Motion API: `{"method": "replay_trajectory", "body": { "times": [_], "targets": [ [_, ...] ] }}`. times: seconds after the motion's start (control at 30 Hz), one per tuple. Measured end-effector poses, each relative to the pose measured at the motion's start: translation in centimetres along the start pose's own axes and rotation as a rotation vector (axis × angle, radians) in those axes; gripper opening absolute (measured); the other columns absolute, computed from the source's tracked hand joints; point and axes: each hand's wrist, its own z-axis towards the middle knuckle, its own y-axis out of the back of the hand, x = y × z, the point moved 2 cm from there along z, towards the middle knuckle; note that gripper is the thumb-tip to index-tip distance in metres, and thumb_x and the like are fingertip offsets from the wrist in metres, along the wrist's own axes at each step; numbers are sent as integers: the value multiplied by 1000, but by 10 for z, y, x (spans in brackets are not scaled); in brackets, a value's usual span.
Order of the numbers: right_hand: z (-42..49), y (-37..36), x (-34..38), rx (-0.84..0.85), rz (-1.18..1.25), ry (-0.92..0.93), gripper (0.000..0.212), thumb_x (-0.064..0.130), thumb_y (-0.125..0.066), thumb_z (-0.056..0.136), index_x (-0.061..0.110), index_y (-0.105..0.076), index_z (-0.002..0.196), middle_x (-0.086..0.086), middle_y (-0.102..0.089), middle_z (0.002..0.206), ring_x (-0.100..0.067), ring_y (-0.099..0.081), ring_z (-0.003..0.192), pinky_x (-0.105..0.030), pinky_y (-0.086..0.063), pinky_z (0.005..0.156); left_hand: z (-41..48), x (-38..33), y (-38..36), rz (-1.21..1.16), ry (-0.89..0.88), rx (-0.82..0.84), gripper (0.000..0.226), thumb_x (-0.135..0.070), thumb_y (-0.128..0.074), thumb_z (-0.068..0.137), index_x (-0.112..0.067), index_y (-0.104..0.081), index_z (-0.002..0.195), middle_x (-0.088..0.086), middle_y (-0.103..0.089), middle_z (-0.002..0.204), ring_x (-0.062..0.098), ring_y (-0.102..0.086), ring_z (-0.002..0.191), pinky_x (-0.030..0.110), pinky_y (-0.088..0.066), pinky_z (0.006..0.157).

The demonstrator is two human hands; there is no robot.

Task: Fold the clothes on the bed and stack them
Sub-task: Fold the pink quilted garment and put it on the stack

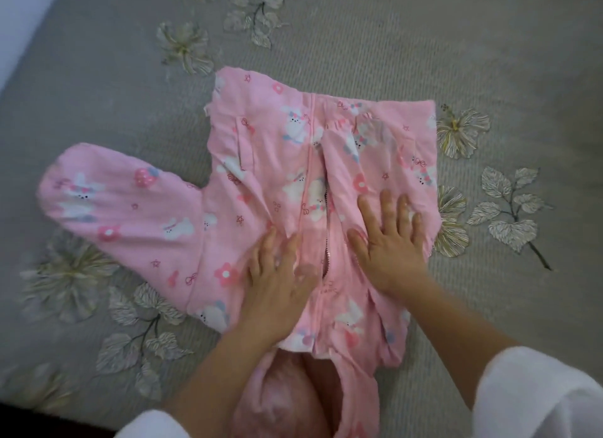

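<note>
A pink zip-up hooded jacket [277, 163] with white bunnies and flowers lies flat on the bed, hem away from me and hood [293, 392] nearest me. Its left sleeve [124, 209] sticks out to the left. The right sleeve is folded in over the front. My left hand [280, 284] lies flat, fingers spread, on the cloth just left of the zipper. On the folded right side, my right hand [388, 241] presses palm down with fingers apart. Neither hand grips the cloth.
The bed cover [359, 39] is grey with embroidered pale flowers and leaves. The bed's left edge [23, 45] runs diagonally at the upper left, and its near edge shows dark at the lower left. No other garments are in view.
</note>
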Motion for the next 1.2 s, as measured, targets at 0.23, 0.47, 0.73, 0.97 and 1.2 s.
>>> {"method": "replay_trajectory", "body": {
  "times": [0.23,0.47,0.73,0.97,1.2],
  "targets": [
    [-10,18,56,-80,236,-70,73,63,-21,87,35,-2,152,-5,5,161,-35,9,146,-58,7,113,2,115,84,-682,797,-815,62,-39,-54,70,-3,-48,121,18,-53,123,33,-49,116,39,-42,89],
    [-11,-5,64,16,68,-6,86,71,-32,87,42,26,143,-8,19,159,-42,22,142,-65,8,111,46,132,130,-1259,716,-831,38,-20,-73,73,-17,-58,108,0,-67,108,18,-68,92,32,-56,72],
    [-18,13,54,-59,202,9,75,73,-21,83,45,4,148,1,-14,159,-28,-12,144,-51,-17,109,57,26,109,-214,-308,-414,57,-29,-37,94,-24,-21,149,2,-17,156,19,-13,145,31,-11,118],
    [-13,2,14,-70,46,57,61,62,-8,89,50,9,146,7,8,161,-17,19,146,-47,12,115,76,30,33,433,-336,-74,66,-61,-14,88,-42,2,149,4,19,158,29,24,143,50,13,115],
    [-1,-6,14,38,21,35,58,58,-20,97,50,11,146,6,21,159,-22,27,143,-51,17,113,88,27,19,453,-268,-122,67,-65,-15,87,-41,1,148,8,10,160,32,15,145,44,21,110]
  ]
}}
